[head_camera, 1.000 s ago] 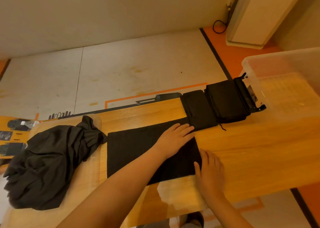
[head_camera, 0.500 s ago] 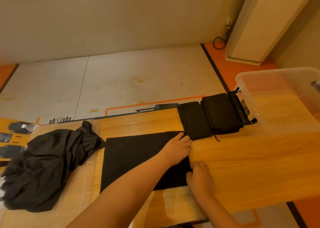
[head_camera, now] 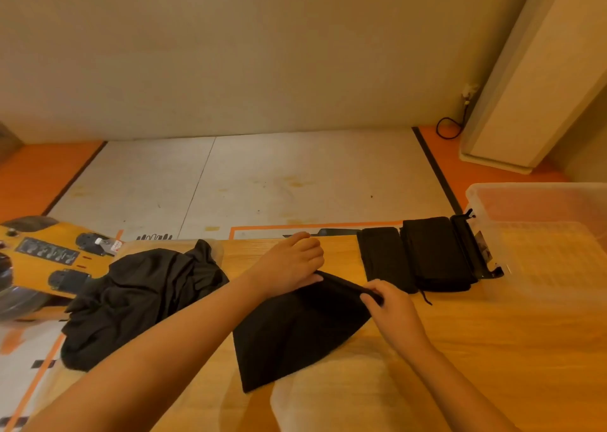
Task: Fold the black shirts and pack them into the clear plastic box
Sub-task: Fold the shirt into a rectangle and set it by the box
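Observation:
A partly folded black shirt [head_camera: 295,330] lies on the wooden table [head_camera: 492,349] in front of me. Its right edge is lifted off the table. My left hand [head_camera: 292,264] grips that raised edge at its far end, and my right hand [head_camera: 391,307] pinches it at the near end. Two folded black shirts [head_camera: 417,254] lie side by side further right. The clear plastic box [head_camera: 545,234] stands at the table's right end, just past them. A crumpled pile of black shirts [head_camera: 138,297] sits at the left.
A black clip-like object [head_camera: 473,244] lies between the folded shirts and the box. A yellow device [head_camera: 42,254] with black parts sits at the far left. Beyond the table's far edge is the white and orange floor; a white cabinet [head_camera: 532,70] stands at the back right.
Both hands went from lying on the shirt's right edge to gripping it and lifting it up and leftward. The camera view has tilted up.

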